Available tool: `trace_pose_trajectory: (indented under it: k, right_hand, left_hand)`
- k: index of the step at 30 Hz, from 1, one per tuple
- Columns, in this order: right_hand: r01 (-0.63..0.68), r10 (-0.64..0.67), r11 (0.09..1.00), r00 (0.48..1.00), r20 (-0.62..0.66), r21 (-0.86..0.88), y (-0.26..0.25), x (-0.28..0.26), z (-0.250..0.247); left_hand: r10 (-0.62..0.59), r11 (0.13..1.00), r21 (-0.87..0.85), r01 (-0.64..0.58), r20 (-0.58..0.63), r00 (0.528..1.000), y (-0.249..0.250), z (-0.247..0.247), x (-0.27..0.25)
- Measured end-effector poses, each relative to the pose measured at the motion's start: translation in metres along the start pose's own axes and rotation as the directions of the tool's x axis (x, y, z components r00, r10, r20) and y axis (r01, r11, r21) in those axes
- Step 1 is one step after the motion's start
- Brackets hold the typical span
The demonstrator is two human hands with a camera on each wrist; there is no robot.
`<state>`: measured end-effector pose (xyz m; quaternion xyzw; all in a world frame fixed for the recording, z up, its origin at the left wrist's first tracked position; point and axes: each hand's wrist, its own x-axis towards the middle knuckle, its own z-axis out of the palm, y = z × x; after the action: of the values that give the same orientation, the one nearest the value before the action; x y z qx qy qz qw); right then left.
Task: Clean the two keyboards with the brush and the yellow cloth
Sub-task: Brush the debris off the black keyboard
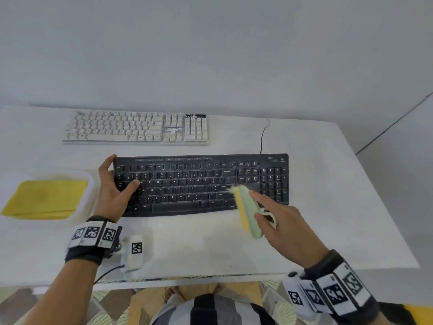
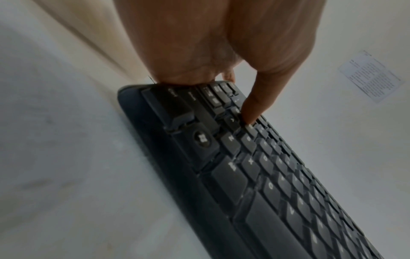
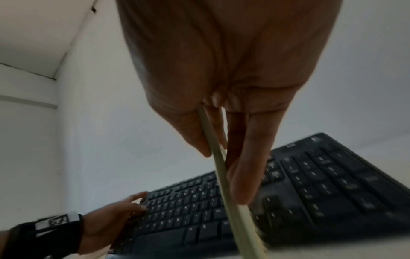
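My left hand (image 1: 114, 184) grips the left end of the black keyboard (image 1: 201, 184): fingers hooked over its far left corner, thumb pressed down on the keys near the Q row. From the left wrist view, the thumb tip sits on the keys while the palm covers the end of the board.

My right hand (image 1: 281, 221) holds the brush (image 1: 247, 208), pinching its pale green handle between thumb and curled fingers, with the index finger laid straight along its back. The yellow bristles meet the black keyboard at its near right part, just left of the arrow keys and number pad. The brush is blurred there.

The black keyboard lies on the white table (image 1: 328, 207) in front of me, its cable (image 1: 262, 137) running off the far edge. The white keyboard (image 1: 136, 127) lies beyond it, well apart, near the wall, with specks of dirt on its right keys.

To my left stands a shallow white tray (image 1: 90, 181), just beside the black keyboard's left end. Inside it lies the yellow cloth (image 1: 46, 198), folded flat, filling most of the tray.
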<state>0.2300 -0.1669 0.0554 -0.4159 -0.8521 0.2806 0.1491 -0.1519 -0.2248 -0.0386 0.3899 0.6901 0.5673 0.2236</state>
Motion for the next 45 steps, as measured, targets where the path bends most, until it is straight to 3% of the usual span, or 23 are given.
trace_pose_trajectory:
  k: [2, 5, 7, 11, 15, 21, 24, 26, 28, 30, 32, 35, 37, 39, 41, 43, 45]
  right_hand:
    - [0.157, -0.158, 0.974, 0.987, 0.006, -0.162, -0.011, 0.001, -0.006]
    - [0.35, -0.309, 0.826, 0.937, 0.164, -0.441, -0.012, 0.002, -0.001]
    - [0.35, -0.297, 0.755, 0.936, 0.187, -0.555, 0.0, 0.003, -0.002]
    - [0.3, -0.245, 0.704, 0.953, 0.176, -0.643, 0.0, -0.003, -0.009]
    - [0.383, -0.304, 0.701, 0.924, 0.233, -0.602, -0.015, -0.002, -0.009]
    - [0.219, -0.175, 0.796, 0.976, 0.131, -0.564, 0.004, -0.003, -0.024]
    - [0.139, -0.154, 0.974, 0.985, -0.076, -0.179, -0.008, 0.007, -0.024]
    - [0.111, -0.104, 0.994, 0.942, -0.32, 0.002, -0.015, 0.019, -0.014]
    - [0.077, -0.039, 0.994, 0.903, -0.428, 0.071, -0.018, 0.025, -0.001]
    - [0.008, 0.032, 0.994, 0.935, -0.352, 0.109, -0.016, 0.025, 0.011]
    - [-0.086, 0.107, 0.988, 0.98, -0.168, 0.131, -0.01, 0.017, 0.014]
    - [-0.186, 0.18, 0.979, 0.981, 0.073, 0.082, -0.005, 0.007, -0.002]
    - [-0.154, 0.152, 0.982, 0.988, 0.023, 0.107, -0.009, 0.007, -0.011]
    - [-0.035, 0.065, 0.99, 0.973, -0.221, 0.138, -0.012, 0.011, -0.012]
    - [0.056, -0.008, 0.993, 0.914, -0.405, 0.107, -0.013, 0.016, -0.003]
    - [0.054, -0.009, 0.993, 0.924, -0.381, 0.109, -0.011, 0.017, 0.009]
    - [-0.012, 0.038, 0.992, 0.977, -0.208, 0.128, -0.006, 0.011, 0.016]
  left_hand:
    - [0.004, 1.0, 0.001, -0.004, 0.004, 1.0, 0.0, 0.0, 0.0]
    - [0.006, 1.0, -0.008, -0.006, 0.015, 1.0, 0.0, -0.001, 0.0]
    - [0.002, 1.0, -0.013, -0.002, 0.018, 1.0, 0.0, -0.001, 0.0]
    - [0.002, 1.0, -0.027, -0.002, 0.006, 1.0, 0.001, 0.001, 0.0]
    - [-0.016, 1.0, -0.026, 0.017, 0.01, 1.0, 0.003, 0.001, -0.001]
    - [-0.037, 0.999, -0.022, 0.037, 0.003, 0.999, 0.004, 0.001, -0.002]
    - [-0.06, 0.997, -0.039, 0.06, 0.003, 0.998, 0.005, 0.002, -0.002]
    - [-0.069, 0.996, -0.052, 0.069, 0.0, 0.998, 0.005, 0.001, -0.001]
    - [-0.071, 0.996, -0.048, 0.071, 0.006, 0.997, 0.005, 0.001, -0.002]
    - [-0.066, 0.996, -0.055, 0.066, 0.003, 0.998, 0.006, 0.002, -0.002]
    - [-0.064, 0.996, -0.07, 0.063, -0.002, 0.998, 0.007, 0.002, -0.003]
    - [-0.065, 0.995, -0.071, 0.065, -0.003, 0.998, 0.009, 0.003, -0.004]
    - [-0.066, 0.995, -0.07, 0.066, -0.001, 0.998, 0.009, 0.003, -0.004]
    - [-0.072, 0.995, -0.064, 0.072, -0.002, 0.997, 0.01, 0.002, -0.004]
    - [-0.071, 0.996, -0.053, 0.071, 0.0, 0.997, 0.01, 0.002, -0.004]
    - [-0.073, 0.995, -0.062, 0.073, 0.002, 0.997, 0.01, 0.002, -0.004]
    - [-0.073, 0.995, -0.072, 0.074, 0.008, 0.997, 0.009, 0.002, -0.004]
